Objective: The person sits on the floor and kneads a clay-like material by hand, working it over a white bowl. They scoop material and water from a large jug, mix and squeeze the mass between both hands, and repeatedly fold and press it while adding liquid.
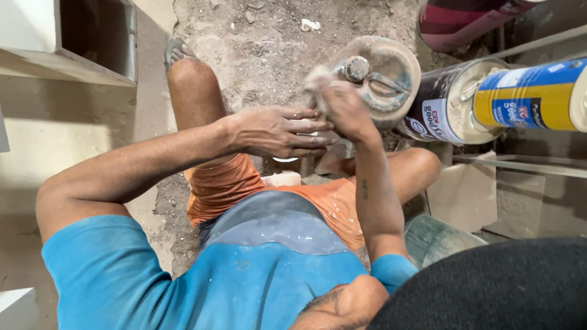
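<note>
While the right hand (342, 110) presses a bunched rag (317, 78) closed-fisted against the dusty canister (382, 76), the left hand (275, 131) lies flat-fingered just below, holding nothing visible.

Three round tins lie on the dirt floor (269, 43): one dust-caked grey tin (382, 76), one dark labelled tin (449, 101), one blue-and-yellow tin (532, 95). One pink drum (465, 21) at the top edge.

short-sleeved bright blue t-shirt (183, 281), dusty, pale smears and a greyish faded patch across the belly. orange shorts (232, 183) with light powder stains. both forearms bare, dusted with white powder. small dark tattoo mark (364, 189) on the right forearm. left hand (275, 131) and right hand (342, 107) caked in whitish dust. bare knees.
</note>
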{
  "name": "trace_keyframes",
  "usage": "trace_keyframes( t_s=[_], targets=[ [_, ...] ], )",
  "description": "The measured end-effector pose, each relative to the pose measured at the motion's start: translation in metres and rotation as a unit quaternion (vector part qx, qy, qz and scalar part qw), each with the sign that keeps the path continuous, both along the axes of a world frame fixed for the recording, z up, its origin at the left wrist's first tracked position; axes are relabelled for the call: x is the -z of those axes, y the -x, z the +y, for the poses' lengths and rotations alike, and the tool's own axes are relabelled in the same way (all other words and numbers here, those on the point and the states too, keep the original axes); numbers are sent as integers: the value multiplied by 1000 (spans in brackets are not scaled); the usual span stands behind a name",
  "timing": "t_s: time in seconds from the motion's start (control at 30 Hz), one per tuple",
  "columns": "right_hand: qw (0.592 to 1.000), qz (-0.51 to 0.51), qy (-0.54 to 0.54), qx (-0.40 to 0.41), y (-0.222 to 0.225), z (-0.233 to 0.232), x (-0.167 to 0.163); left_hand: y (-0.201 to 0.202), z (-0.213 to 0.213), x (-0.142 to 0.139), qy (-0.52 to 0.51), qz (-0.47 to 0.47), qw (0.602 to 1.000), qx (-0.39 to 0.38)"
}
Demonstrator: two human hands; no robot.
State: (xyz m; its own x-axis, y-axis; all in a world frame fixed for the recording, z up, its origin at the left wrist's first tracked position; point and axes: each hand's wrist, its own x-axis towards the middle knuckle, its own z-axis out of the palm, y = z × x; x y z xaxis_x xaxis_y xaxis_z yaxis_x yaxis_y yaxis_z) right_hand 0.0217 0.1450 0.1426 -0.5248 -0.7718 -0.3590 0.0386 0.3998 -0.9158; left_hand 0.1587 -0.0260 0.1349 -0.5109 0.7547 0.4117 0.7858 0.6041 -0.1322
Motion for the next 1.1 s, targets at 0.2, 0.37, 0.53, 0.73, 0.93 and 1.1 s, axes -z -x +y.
trace_keyframes(
  t_s=[0.2,0.37,0.53,0.73,0.93,1.1],
  targets=[
    [941,221,254,-40,-55,12,-29,2,-1,2,47,-92,994,20],
    [984,146,-24,-101,-60,8,21,-3,5,15,176,-353,918,46],
    [985,-68,-55,-149,-22,-10,68,-4,7,13,-28,-130,984,121],
    [993,-76,92,18,3,9,45,-4,-1,-9,15,-7,999,47],
    [912,-121,388,56,-31,38,-24,-7,-12,-15,-51,6,996,67],
    [919,290,254,-82,-81,21,-9,-8,7,1,83,-133,981,115]
  ],
)
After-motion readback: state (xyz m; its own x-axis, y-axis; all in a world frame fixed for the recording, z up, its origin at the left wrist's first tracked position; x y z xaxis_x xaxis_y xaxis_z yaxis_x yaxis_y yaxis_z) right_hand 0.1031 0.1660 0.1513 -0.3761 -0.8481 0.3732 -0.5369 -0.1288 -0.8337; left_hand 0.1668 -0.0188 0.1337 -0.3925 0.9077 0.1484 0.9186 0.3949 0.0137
